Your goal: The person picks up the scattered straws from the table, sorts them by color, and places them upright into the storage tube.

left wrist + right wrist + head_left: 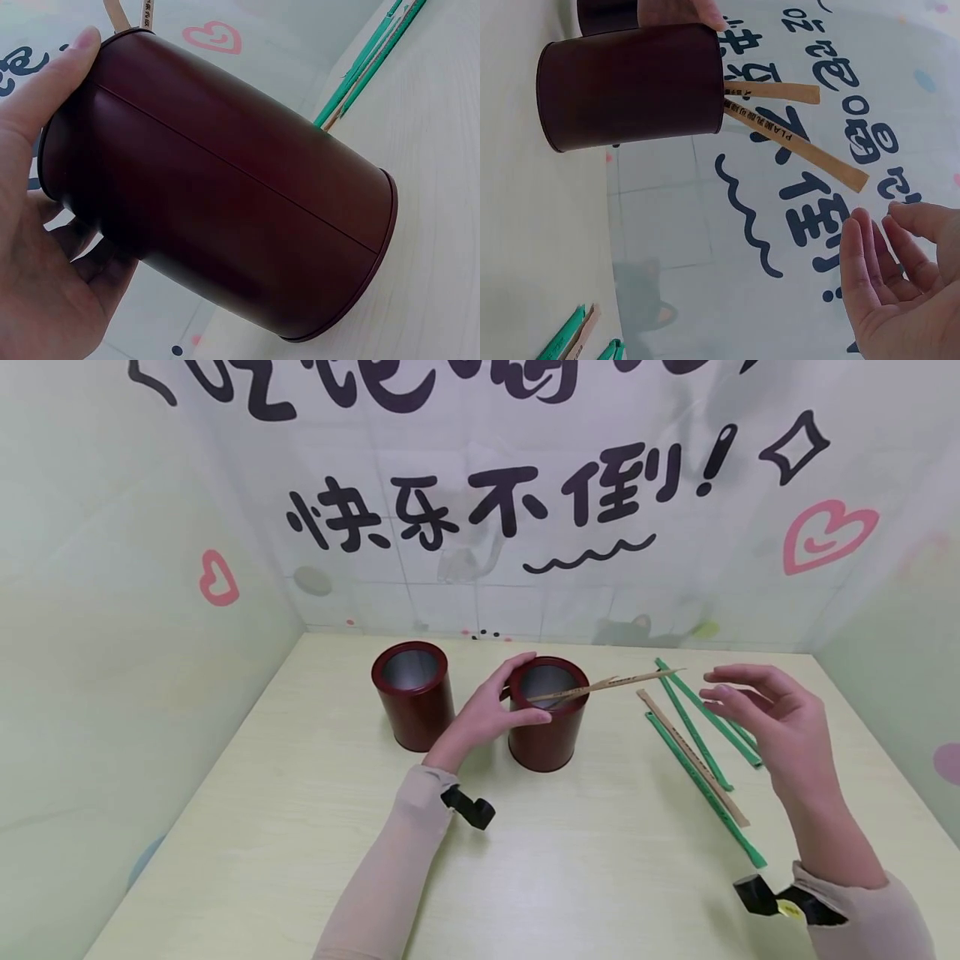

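A firm hold on one side, nothing held on the other

Far left, the first dark-red can stands upright on the counter. Next along, the left hand: clamped on the rim of the second dark-red can, thumb on the near side, fingers on the far one! Upright too, this can looks stiff and fairly light, its smooth wall perhaps slippery; the rim seems the surer hold. And there, leaning out of its mouth to the right, two brown paper-wrapped straws! Feather-light, likely, yet a hard pinch could crease them; the protruding ends offer the grip. Further right, loose on the counter, green-wrapped straws with another brown straw among them. Finally the right hand: thumb and fingers apart, loosely bent, nothing between them, near the protruding ends, touching neither.
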### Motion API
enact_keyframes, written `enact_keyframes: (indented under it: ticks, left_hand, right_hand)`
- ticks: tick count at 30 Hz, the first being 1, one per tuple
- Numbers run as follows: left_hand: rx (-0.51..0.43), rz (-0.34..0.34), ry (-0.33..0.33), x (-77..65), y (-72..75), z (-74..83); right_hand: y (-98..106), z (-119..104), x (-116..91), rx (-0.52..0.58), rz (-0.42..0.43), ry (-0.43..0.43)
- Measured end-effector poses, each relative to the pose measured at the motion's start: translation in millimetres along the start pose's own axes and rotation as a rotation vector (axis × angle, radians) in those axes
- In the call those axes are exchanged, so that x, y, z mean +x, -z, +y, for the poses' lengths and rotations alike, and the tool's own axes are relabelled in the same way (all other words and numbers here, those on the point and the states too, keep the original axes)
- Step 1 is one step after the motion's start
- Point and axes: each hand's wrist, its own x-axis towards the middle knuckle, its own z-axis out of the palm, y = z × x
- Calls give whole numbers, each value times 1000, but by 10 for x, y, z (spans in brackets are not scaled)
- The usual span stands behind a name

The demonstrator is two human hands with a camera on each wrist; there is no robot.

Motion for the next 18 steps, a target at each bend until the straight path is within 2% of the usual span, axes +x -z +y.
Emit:
enact_keyframes:
  ticks: [11, 18]
  left_hand:
    - [-10, -2, -4, 7, 2, -17]
    - [-13, -8, -7, 7, 4, -22]
  right_hand:
    - [318, 92, -195, -17, 28, -42]
    - [500, 151, -322, -31, 48, -109]
